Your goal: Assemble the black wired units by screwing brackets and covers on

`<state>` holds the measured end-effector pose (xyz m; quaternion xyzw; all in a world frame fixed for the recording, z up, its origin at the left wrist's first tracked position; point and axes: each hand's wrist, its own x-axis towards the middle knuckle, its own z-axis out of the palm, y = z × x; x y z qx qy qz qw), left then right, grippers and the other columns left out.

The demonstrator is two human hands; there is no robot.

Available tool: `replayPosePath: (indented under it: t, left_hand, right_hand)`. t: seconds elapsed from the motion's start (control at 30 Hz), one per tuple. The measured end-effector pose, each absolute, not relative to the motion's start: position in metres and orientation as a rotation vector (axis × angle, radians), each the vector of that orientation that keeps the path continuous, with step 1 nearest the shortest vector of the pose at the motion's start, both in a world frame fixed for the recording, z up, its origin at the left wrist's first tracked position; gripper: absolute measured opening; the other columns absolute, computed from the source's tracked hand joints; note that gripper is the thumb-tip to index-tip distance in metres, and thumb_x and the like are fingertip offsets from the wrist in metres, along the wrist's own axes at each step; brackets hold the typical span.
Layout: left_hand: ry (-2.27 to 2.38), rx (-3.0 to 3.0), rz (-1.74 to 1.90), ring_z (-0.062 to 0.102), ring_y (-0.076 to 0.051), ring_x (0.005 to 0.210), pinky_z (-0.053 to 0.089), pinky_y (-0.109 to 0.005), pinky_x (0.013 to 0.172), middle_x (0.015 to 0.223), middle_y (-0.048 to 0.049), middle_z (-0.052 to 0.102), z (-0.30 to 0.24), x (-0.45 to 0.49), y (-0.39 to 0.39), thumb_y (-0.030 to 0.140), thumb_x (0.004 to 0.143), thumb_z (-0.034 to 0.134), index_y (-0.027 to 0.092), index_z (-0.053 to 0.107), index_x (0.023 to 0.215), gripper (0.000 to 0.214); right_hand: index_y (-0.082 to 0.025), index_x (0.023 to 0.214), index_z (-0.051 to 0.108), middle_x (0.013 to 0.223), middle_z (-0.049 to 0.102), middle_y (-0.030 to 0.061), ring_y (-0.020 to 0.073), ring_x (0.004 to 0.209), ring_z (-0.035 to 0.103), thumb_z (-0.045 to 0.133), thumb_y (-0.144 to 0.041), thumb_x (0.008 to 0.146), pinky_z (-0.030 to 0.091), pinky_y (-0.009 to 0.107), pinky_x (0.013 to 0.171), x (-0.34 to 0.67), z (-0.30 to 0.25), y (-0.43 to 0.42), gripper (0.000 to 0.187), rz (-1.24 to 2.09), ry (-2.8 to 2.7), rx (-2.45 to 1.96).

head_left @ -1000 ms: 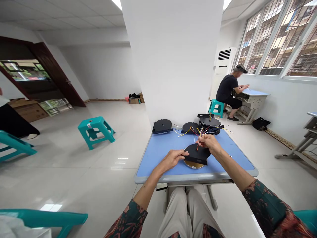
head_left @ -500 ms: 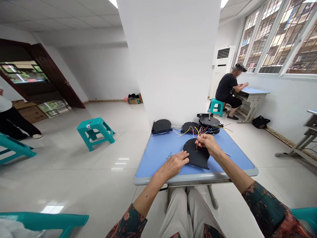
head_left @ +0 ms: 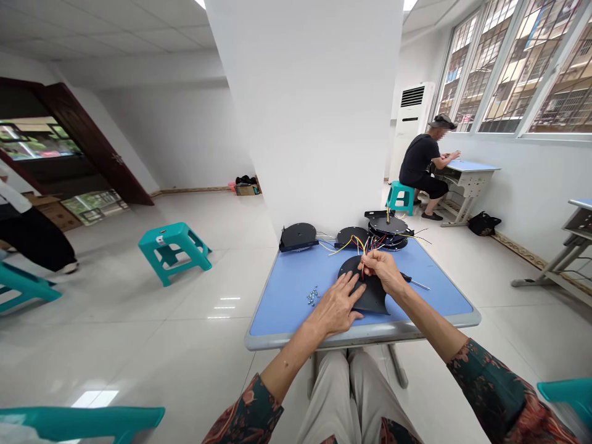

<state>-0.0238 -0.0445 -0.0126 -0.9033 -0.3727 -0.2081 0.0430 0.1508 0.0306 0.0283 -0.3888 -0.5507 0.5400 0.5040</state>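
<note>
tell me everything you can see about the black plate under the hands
The black plate is a flat, matte piece, rounded with one pointed end; it could be plastic or painted metal. It lies on the blue table, towards the near edge. The left hand presses on it with spread fingers, and coloured wires rise from it, pinched by the right hand.

"Any readable lettering in this shot?"

"None. A small white label (head_left: 160,238) on a teal plastic stool (head_left: 181,233) is too small to read."
</note>
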Motion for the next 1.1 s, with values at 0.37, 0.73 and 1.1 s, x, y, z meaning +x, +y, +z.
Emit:
replayPosePath:
  t: [0.37, 0.73, 1.1]
  left_hand:
    - [-1.149, -2.629, -0.372, 0.046, -0.038, 0.141, 0.025, -0.056, 0.122, 0.146, -0.0251, 0.053, -0.006, -0.015, -0.049, 0.046, 0.094, 0.061, 0.007, 0.05, 0.143, 0.064]
    - [-1.234, -2.842, -0.51, 0.01, -0.037, 0.155, 0.027, -0.059, 0.123, 0.167, -0.0213, 0.016, -0.009, -0.015, -0.039, 0.044, 0.079, 0.08, 0.019, 0.038, 0.154, 0.089]
    - [-1.355, -2.784, -0.4, 0.017, -0.039, 0.154, 0.026, -0.058, 0.123, 0.162, -0.0271, 0.027, -0.012, -0.005, -0.04, 0.057, 0.081, 0.073, 0.007, 0.04, 0.151, 0.092]
  right_hand:
    - [-0.021, 0.061, 0.053, 0.058, 0.068, 0.0008, 0.0092, 0.047, 0.048, 0.084, -0.053, 0.064, 0.04, 0.025, 0.05, 0.145, 0.029, 0.025, 0.045, 1.305, -1.374, -0.811]
    - [-0.02, 0.063, 0.054, 0.059, 0.067, 0.0002, 0.0086, 0.047, 0.047, 0.081, -0.054, 0.067, 0.04, 0.024, 0.048, 0.14, 0.027, 0.028, 0.044, 1.303, -1.388, -0.774]
    - [-0.021, 0.062, 0.051, 0.058, 0.068, -0.0002, 0.0087, 0.046, 0.047, 0.082, -0.051, 0.067, 0.039, 0.024, 0.049, 0.145, 0.021, 0.029, 0.043, 1.255, -1.346, -0.739]
